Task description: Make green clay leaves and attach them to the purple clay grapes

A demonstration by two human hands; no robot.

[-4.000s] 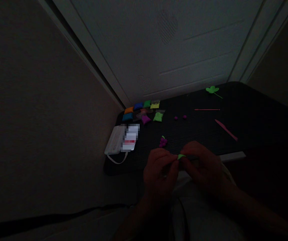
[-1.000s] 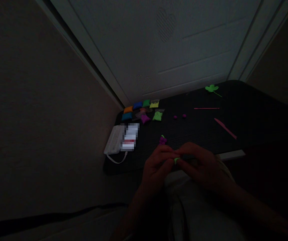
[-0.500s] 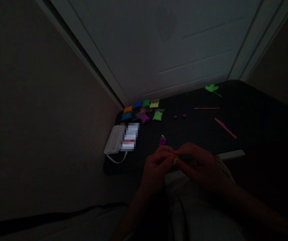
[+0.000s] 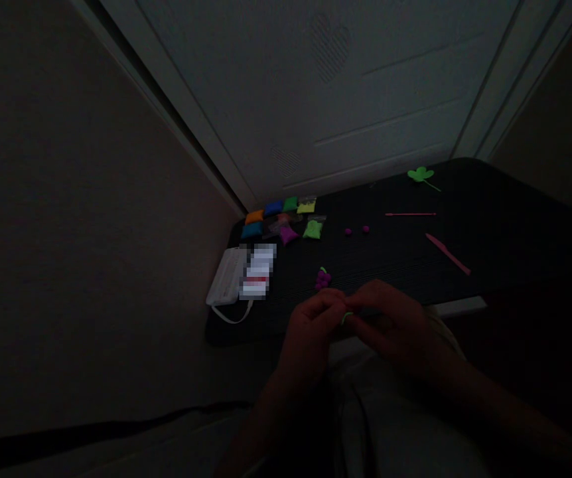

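Near the front edge of the dark table, my left hand and my right hand meet at the fingertips. Between them they pinch a small strip of light green modelling clay, mostly covered by the fingers. Just beyond my left hand lies a cluster of purple clay balls with a green bit on top, like a bunch of grapes. Two small purple clay balls sit farther back on the table.
Bagged clay in several colours lies at the back left. A white case with a strap and a blurred pale card or screen are in front. To the right are a pink knife, a thin pink stick and a green clover-like piece.
The green strip between my fingertips has shifted slightly left and looks thinner and more curved. My fingers have closed in a little; the things on the table have stayed put.
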